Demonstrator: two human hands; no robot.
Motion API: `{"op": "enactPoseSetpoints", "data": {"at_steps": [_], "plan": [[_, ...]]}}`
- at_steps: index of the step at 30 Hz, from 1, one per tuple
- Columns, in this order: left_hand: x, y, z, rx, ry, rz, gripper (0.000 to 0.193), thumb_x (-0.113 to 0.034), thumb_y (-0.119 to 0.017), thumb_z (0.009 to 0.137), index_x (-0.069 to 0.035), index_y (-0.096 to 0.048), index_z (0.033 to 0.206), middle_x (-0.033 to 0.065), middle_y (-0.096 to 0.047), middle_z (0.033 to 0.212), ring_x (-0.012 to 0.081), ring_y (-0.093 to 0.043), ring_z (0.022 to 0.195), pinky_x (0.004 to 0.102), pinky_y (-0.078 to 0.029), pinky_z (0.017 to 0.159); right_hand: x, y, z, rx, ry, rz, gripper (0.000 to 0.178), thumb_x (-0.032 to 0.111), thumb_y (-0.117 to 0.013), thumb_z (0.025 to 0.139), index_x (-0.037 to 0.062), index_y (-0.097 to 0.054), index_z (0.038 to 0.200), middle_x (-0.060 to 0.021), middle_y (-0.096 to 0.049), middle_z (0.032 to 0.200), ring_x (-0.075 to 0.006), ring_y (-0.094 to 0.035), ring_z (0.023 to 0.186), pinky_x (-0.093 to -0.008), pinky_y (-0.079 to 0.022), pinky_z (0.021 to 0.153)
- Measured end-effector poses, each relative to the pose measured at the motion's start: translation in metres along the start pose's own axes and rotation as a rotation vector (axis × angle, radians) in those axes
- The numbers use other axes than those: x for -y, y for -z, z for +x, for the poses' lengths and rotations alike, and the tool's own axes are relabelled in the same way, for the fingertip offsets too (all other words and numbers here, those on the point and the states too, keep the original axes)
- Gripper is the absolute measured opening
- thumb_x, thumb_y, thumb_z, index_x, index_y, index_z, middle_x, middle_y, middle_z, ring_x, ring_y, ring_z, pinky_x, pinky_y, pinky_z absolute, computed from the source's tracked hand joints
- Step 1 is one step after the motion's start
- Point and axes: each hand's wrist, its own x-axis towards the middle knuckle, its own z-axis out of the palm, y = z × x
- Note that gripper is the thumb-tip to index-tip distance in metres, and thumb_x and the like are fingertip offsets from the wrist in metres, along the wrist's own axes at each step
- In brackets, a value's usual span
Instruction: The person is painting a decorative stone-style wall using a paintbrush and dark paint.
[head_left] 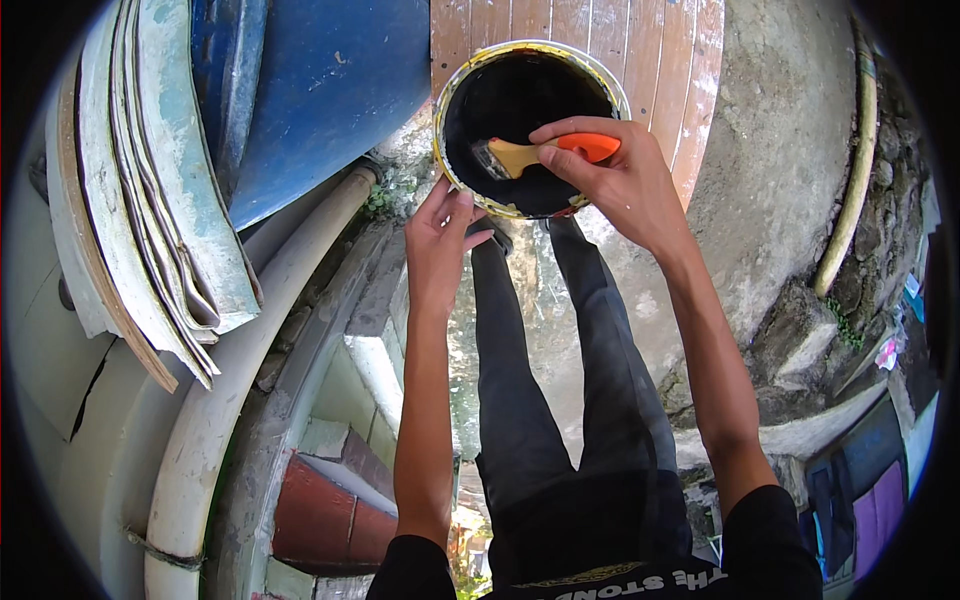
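Observation:
A paint bucket [453, 100] with dark paint inside and a yellow-smeared rim stands at the near end of a slatted wooden surface. My right hand [610, 165] grips a paintbrush [515, 155] by its orange-tipped handle, fingers closed round it. The brush is tilted over the bucket's mouth, its bristles pointing left near the inner wall. Whether the bristles touch the paint I cannot tell. At the bucket's near left rim, my left hand [440, 235] holds on with its fingertips; part of its grip is hidden.
The brown wooden surface [655, 60] extends away behind the bucket. To the left are a large blue sheet-like object [330, 90], stacked worn panels [175, 180] and a thick pale pipe [210, 450]. Concrete ground [770, 180] lies right, bordered by rocks and a thin pole [850, 190].

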Motion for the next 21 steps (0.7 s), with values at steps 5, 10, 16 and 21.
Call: {"op": "enactPoseSetpoints", "data": {"at_steps": [5,10,16,21], "plan": [[0.001,-0.003,-0.001,0.017,-0.006,-0.019,0.048,-0.025,-0.058,0.103,0.001,-0.049,0.142,0.0113,-0.065,0.122,0.0226,-0.067,0.105,0.0397,-0.060,0.085,-0.005,0.001,0.008,0.038,-0.042,0.152,0.020,0.017,-0.072,0.088,0.0025,-0.077,0.101,-0.0089,-0.073,0.081,-0.0129,-0.067,0.075,-0.0288,-0.053,0.071],[0.001,-0.001,-0.001,0.024,0.003,-0.012,0.045,-0.024,-0.057,0.103,-0.002,-0.051,0.142,0.0106,-0.065,0.122,0.0227,-0.066,0.106,0.0395,-0.061,0.086,-0.003,0.016,0.008,0.010,-0.045,0.223,0.017,0.015,-0.070,0.088,0.0015,-0.076,0.098,-0.0064,-0.072,0.081,-0.0111,-0.066,0.074,-0.0276,-0.053,0.071],[0.000,0.001,0.000,0.037,0.006,-0.019,0.046,-0.024,-0.058,0.103,0.000,-0.050,0.142,0.0111,-0.064,0.123,0.0232,-0.066,0.106,0.0393,-0.061,0.086,0.002,-0.003,0.012,-0.138,0.029,-0.140,0.021,0.018,-0.071,0.084,0.0017,-0.076,0.096,-0.0184,-0.071,0.078,-0.0242,-0.069,0.069,-0.0331,-0.054,0.070],[-0.001,0.001,0.000,0.030,0.025,-0.014,0.051,-0.024,-0.058,0.103,0.000,-0.044,0.146,0.0125,-0.064,0.123,0.0244,-0.066,0.107,0.0400,-0.061,0.085,0.005,-0.018,0.021,-0.016,0.063,-0.127,0.021,0.019,-0.071,0.081,0.0017,-0.076,0.092,-0.0195,-0.070,0.076,-0.0320,-0.069,0.069,-0.0368,-0.054,0.069]]}}
